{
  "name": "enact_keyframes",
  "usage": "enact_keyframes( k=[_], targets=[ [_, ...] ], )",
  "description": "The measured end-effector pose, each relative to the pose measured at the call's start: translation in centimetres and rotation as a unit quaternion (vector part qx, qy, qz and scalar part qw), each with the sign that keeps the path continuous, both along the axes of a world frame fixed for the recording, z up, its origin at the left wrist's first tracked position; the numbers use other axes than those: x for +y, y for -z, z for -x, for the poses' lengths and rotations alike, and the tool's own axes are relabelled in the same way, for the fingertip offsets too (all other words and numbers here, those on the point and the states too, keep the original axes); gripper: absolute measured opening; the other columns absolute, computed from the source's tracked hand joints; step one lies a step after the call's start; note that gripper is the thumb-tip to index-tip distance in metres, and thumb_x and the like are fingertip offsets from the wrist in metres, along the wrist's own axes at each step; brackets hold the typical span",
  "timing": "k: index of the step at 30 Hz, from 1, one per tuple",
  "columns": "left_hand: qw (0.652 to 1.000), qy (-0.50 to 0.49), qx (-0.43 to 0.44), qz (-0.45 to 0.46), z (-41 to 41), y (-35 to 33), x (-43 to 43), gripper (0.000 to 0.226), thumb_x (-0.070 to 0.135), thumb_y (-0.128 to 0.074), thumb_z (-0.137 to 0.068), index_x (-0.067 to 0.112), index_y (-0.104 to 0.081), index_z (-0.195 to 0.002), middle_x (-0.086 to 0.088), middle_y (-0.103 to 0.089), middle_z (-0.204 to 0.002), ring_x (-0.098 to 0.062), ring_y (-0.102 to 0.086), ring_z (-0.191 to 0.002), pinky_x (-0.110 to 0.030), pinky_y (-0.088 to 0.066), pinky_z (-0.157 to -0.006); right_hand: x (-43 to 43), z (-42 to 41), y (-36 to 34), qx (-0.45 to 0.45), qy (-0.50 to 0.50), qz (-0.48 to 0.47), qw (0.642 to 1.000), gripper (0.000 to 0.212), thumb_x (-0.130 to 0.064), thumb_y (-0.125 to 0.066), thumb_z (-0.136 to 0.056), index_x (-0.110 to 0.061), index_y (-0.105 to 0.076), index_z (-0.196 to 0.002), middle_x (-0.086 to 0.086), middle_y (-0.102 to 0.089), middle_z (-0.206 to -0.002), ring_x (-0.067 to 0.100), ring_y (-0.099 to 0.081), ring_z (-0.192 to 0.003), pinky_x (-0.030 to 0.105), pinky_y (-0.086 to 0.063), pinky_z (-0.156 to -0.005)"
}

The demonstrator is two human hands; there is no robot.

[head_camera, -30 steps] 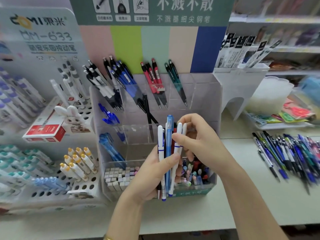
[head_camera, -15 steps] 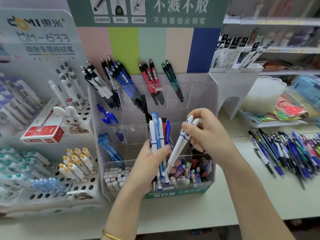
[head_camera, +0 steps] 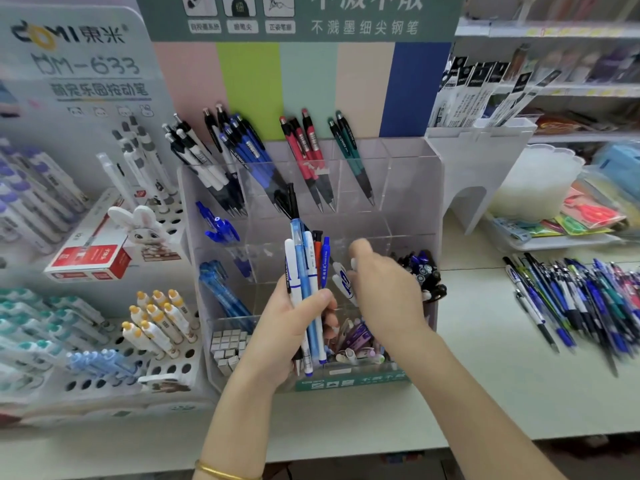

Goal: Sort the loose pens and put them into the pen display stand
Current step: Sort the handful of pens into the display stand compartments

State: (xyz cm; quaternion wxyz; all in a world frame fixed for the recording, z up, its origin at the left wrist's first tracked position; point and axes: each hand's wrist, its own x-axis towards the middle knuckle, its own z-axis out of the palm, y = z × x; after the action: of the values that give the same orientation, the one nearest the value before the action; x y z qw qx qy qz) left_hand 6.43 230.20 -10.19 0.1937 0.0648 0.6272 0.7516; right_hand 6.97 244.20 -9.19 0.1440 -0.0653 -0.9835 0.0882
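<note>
The white pens with blue bands have left the bunch. A second ago the right hand was pinching them while they stood among the others, then it tilted them out. Now it holds them clear of the bunch, at its 3 o'clock, low in front of the middle row of the stand. That hand is blurred, so I cannot tell how many fingers are on them, only that the fingertips are closed on the pens.

The left hand keeps its fingers curled round the rest, thumb across the front. It holds them upright before the stand's centre, with blue, white and red barrels among them.

So one kind is now split off and looks bound for a middle-row cell, near the one with dark pens at 3 o'clock; which cell I cannot tell. Nothing has been dropped yet. Much is left to do: the held bunch, and the loose pile on the bench far out at 3 o'clock
</note>
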Motion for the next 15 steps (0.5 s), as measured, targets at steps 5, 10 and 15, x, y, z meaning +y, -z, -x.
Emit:
enact_keyframes(
  k=[5,10,15],
  targets=[
    [0.999,0.022,0.007,-0.034,-0.2,0.1,-0.3,0.025,-0.001,-0.054,-0.093,0.013,-0.051,-0.113,-0.005,-0.057,-0.071,-0.017,-0.055,-0.061,-0.031,-0.049,-0.056,0.0,-0.1,0.8,-0.103,-0.029,0.056,0.993,0.017,-0.030,-0.041,-0.101,-0.014,-0.035,-0.099,0.006,-0.057,-0.097,0.024,-0.047,-0.077,0.031,-0.029,-0.052],
    [0.998,0.044,0.000,-0.051,-0.3,0.0,-0.1,0.017,0.000,-0.056,-0.093,0.015,-0.049,-0.097,0.001,-0.052,-0.061,-0.015,-0.046,-0.052,-0.027,-0.043,-0.048,0.7,-1.1,-1.5,0.045,-0.032,0.182,0.982,0.031,-0.027,-0.048,-0.098,-0.016,-0.050,-0.126,0.002,-0.059,-0.112,0.020,-0.058,-0.097,0.038,-0.049,-0.082],
    [0.994,0.066,0.004,-0.083,-0.3,-0.1,0.4,0.031,0.009,-0.063,-0.085,0.009,-0.050,-0.113,0.000,-0.054,-0.068,-0.016,-0.045,-0.054,-0.029,-0.041,-0.048,-0.7,-0.9,-3.4,0.069,-0.113,0.359,0.924,0.038,-0.028,-0.061,-0.091,-0.026,-0.055,-0.128,-0.014,-0.048,-0.086,-0.001,-0.053,-0.075,0.015,-0.044,-0.072]
  ],
)
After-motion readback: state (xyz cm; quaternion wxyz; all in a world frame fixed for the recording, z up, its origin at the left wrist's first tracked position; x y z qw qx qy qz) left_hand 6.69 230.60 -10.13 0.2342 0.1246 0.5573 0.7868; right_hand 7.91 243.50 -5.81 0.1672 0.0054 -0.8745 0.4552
